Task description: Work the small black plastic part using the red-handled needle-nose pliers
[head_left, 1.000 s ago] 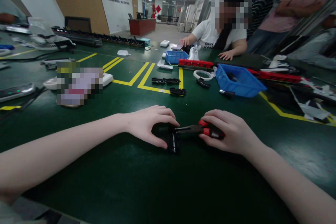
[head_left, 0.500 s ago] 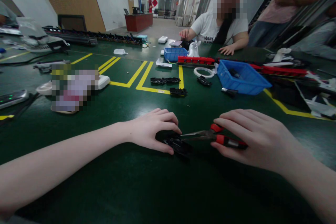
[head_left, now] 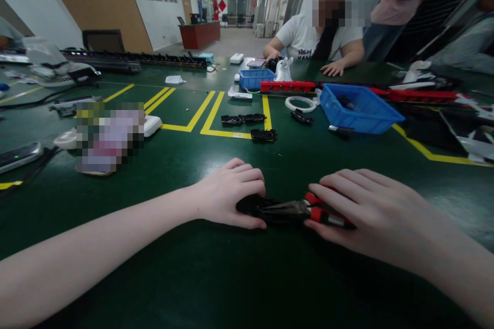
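Observation:
My left hand [head_left: 235, 193] is closed around a small black plastic part [head_left: 252, 205] on the dark green table [head_left: 185, 277]. Red-handled long-nose pliers [head_left: 314, 208] are gripped in my right hand [head_left: 358, 205]. Their jaws point left and lie over the black part, close to my left fingertips. Whether the jaws pinch anything is too dark to tell. Farther back on the table lie more black parts, among them a long one [head_left: 243, 119] and a short one [head_left: 263, 135].
Beyond them stand a blue bin [head_left: 358, 113] holding dark pieces, a smaller blue bin [head_left: 255, 79] and a roll of white tape [head_left: 300, 104]. A phone [head_left: 111, 141] stands at the left. Across the table sits a person in a white shirt [head_left: 301, 41].
The pliers have swung down and left, so their jaws now overlap the black part. That part has turned more level in my left hand, and my left fingers sit closer together.

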The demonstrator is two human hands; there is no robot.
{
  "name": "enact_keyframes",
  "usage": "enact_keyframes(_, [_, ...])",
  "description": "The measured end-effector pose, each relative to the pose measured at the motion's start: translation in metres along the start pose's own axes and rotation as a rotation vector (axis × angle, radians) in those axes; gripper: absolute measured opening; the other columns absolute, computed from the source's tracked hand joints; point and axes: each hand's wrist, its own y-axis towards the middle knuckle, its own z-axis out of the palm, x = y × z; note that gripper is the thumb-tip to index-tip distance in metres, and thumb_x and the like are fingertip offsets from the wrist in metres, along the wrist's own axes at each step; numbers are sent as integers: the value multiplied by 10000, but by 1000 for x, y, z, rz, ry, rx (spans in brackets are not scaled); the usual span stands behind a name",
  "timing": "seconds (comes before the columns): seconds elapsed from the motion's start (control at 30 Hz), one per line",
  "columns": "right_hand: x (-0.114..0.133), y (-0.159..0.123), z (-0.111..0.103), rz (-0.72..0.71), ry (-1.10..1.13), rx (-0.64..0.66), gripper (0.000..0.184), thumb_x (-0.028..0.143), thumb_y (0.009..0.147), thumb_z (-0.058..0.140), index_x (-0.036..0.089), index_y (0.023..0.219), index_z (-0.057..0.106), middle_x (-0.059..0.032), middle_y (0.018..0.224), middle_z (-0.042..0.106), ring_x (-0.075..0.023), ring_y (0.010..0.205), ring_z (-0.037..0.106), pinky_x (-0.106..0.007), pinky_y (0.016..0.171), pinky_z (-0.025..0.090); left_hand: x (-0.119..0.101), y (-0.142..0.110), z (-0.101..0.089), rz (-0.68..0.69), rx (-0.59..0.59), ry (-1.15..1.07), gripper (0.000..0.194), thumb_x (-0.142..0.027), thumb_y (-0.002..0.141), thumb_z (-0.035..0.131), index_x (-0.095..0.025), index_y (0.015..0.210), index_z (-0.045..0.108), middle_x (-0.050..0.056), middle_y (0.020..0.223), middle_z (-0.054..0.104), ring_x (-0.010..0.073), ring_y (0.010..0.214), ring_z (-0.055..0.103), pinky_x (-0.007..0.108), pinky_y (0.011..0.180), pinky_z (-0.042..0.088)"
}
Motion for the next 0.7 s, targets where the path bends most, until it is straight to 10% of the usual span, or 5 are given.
enact_keyframes(0.7, [-12,0,2,142,256,-17,242,417,838,598,189,905,641,-68,829,684,-188,690,636,-304,576,476,-9,2,-4,-57,-87,-139,489,-578,759,699,-207,1068,620,44,1108,637,231,1046,565,421,1043,275])
